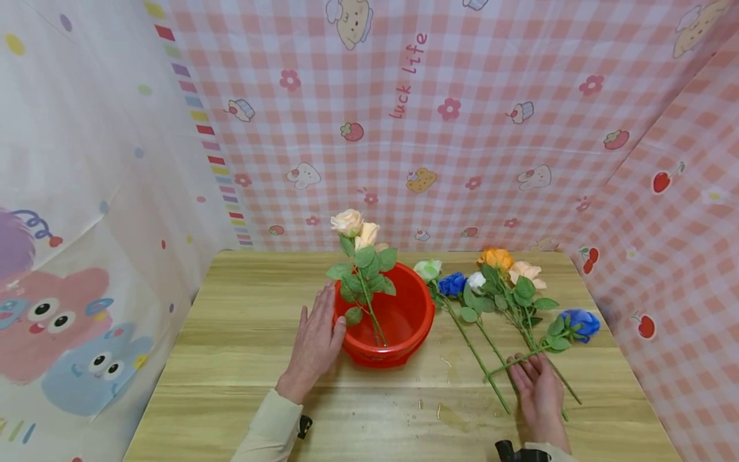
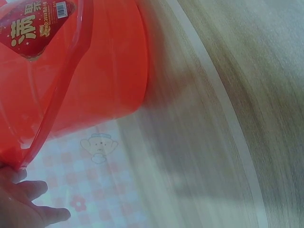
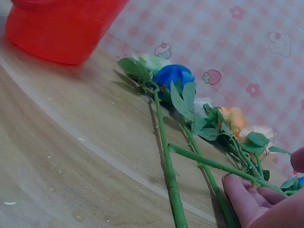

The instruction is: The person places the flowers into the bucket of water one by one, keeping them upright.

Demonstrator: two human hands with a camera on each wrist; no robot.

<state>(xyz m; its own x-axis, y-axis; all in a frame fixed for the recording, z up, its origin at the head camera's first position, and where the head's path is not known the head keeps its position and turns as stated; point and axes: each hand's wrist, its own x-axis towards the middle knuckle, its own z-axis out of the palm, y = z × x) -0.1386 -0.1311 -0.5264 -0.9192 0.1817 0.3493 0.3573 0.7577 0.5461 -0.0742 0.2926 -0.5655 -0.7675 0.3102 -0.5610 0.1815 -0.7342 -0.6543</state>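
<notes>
In the head view, my left hand [image 1: 314,340] lies along the left side of a red plastic bucket [image 1: 407,350], fingers extended against it. Cream roses [image 1: 347,222] with green leaves lean in the bucket, stems inside. On the right, my right hand [image 1: 539,388] is palm up under the green stem of a blue rose [image 1: 582,325]. That stem [image 3: 213,166] runs across the extended fingers [image 3: 237,192] in the right wrist view, the thumb held apart above. Its cut end crosses other stems.
Beside the bucket lie a pale green rose [image 1: 428,269], another blue rose [image 1: 452,284], a white rose [image 1: 476,282], an orange rose [image 1: 496,258] and a peach rose [image 1: 526,274]. Water drops [image 1: 439,410] spot the wooden table [image 1: 231,385]. Printed cloth [image 1: 491,64] hangs behind.
</notes>
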